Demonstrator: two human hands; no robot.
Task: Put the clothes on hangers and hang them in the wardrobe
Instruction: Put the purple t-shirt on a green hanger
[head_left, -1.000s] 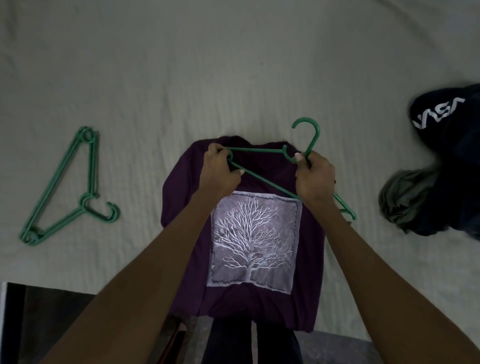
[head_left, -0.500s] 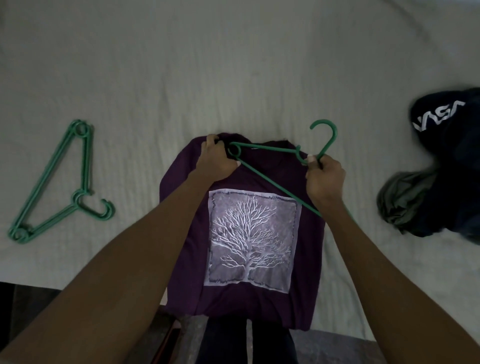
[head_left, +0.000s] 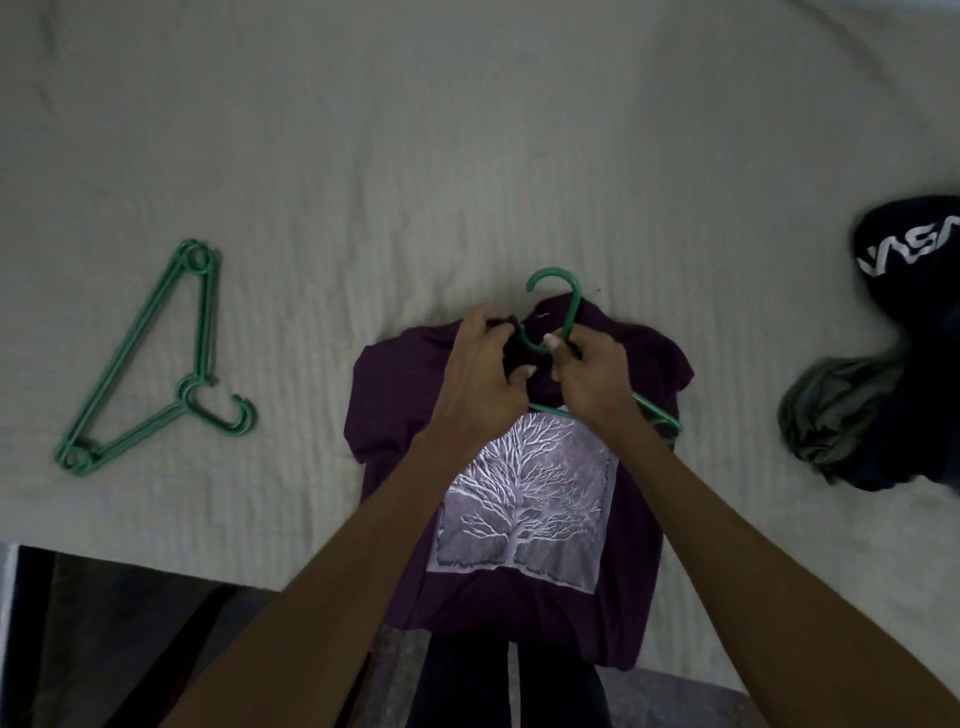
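A purple T-shirt (head_left: 395, 410) with a white tree print lies flat on the pale bed, its hem hanging over the near edge. A green plastic hanger (head_left: 569, 312) sits at its collar, hook pointing away from me. The hanger's left arm is hidden inside the shirt; its right arm sticks out over the right shoulder. My left hand (head_left: 480, 379) grips the collar fabric. My right hand (head_left: 592, 382) holds the hanger at the base of its hook.
Two more green hangers (head_left: 150, 358) lie stacked on the bed at the left. A dark garment with white lettering (head_left: 914, 249) and a grey-green garment (head_left: 836, 415) are bunched at the right edge. The pale bedspread (head_left: 467, 156) stretches away beyond the shirt.
The hanger has turned so its hook points away, and its left arm has gone into the shirt's neck. My hands have come together at the collar.
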